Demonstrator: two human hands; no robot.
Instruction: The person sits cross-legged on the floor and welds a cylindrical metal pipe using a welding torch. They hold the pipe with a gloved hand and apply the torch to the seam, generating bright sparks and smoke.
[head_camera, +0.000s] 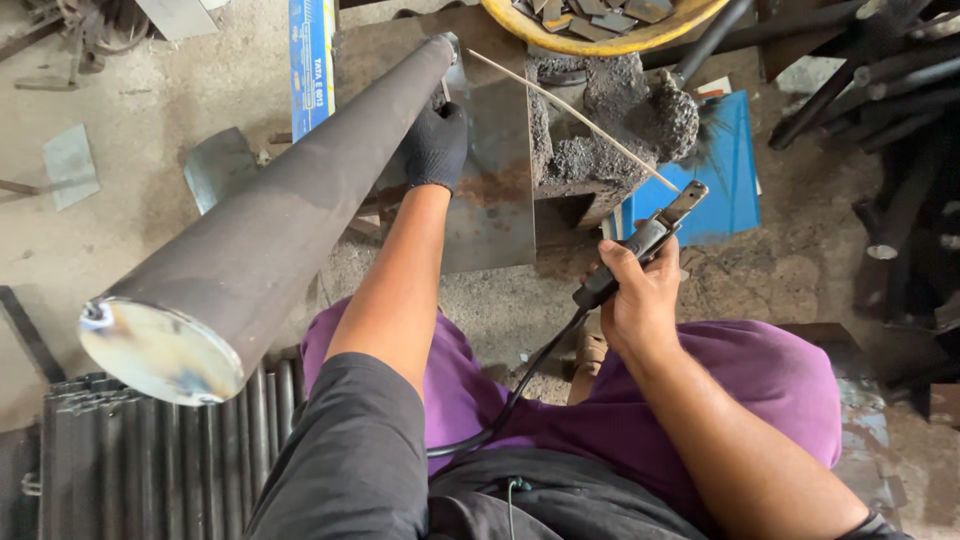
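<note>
Steadying long dark grey steel tube (270, 235) with your left hand (436, 147), black glove closed over far end, so tube lies angled from rusty steel plate (495, 190) toward your knee. Your right hand (640, 300), bare, wrapped tight round black electrode holder (640, 248); thin welding rod (575, 118) points away over slag-crusted block (610, 125), clear of tube. Yellow round tub (600, 45) at top holds flat metal offcuts (590, 15).

Soft, even daylight, faint shadows, sharp focus throughout, slight wide-angle stretching at edges.

Dusty concrete floor (120, 250) bears metal offcuts (70, 165) and dark rods (180, 460)
</note>
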